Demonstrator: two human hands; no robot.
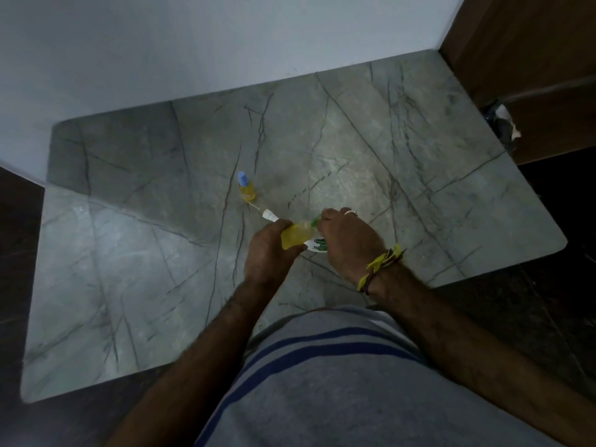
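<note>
You've got the yellow bottle (pixel 296 238) in front of you, just above the bench (pixel 129 253), near its front edge and approx. mid-width. It's tilted, with a white label w/ green print facing up at its right side. Your left hand (pixel 271 250) wraps round the bottle's left end from above, fingers curled over it. Your right hand (pixel 348 240) comes in from the other side, fingertips bunched on the green cap (pixel 315 221) at the bottle's far end, so it's a narrow pinch there; the frame is too blurred to show more of the grip. Both hands are close together, nearly touching over the bottle.

A white pump head (pixel 269 216) sticks out just past your left-hand fingers, its thin tube running up-left along the bench. I can't tell if the hand holds it or if it lies loose.

The tube tip ends near a small bottle (pixel 246 188) w/ yellow liquid and a blue cap, standing upright on the bench, apart from your hands.

There's a ring (pixel 351 212) on a right-hand finger and a yellow-and-dark wrist thread (pixel 383 262) on the right wrist. Your grey shirt (pixel 322 382) w/ blue stripes fills the lower frame.

The bench is grey stone w/ dark veins. A white wall (pixel 193 43) is behind it, a wood panel (pixel 532 59) at far right and dark floor (pixel 516 317) beside it.
</note>
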